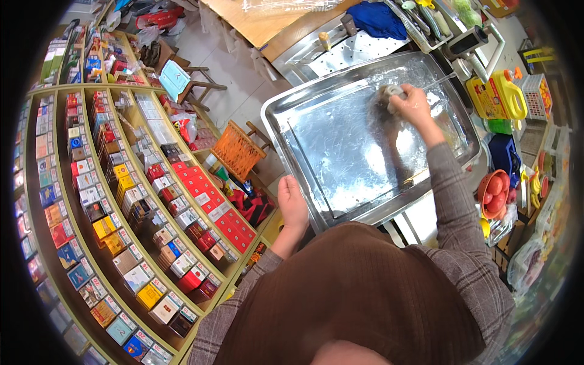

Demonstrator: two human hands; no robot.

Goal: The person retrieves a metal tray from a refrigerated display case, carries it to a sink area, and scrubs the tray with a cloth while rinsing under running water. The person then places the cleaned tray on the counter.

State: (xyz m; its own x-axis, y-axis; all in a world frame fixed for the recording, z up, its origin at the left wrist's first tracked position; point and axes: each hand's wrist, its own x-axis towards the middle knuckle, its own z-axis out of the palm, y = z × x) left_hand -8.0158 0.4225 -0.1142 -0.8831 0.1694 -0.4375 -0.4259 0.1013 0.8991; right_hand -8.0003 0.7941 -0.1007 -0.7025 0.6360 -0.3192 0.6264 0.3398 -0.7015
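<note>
A large rectangular stainless steel tray [337, 150] with a raised rim lies at an angle before me, its bottom shiny, wet and scratched. My right hand [412, 106] pinches a greyish wad, a cloth or scrubber [393, 96], against the tray's far right part. The wad and the hand mirror darkly in the metal. At the near left side, my left hand [293, 203] is at the tray's rim with its fingers together, seemingly steadying it; the contact is partly hidden. A faucet [463, 68] reaches in over the far right corner, with a thin stream at its spout.
Behind the tray are a perforated metal drainboard [360, 52], a blue cloth [376, 19] and a wooden board [260, 20]. A yellow oil jug [495, 96] and a red bowl of tomatoes [493, 194] stand right. Shelves of small boxes [137, 196] and an orange woven stool [239, 149] are left.
</note>
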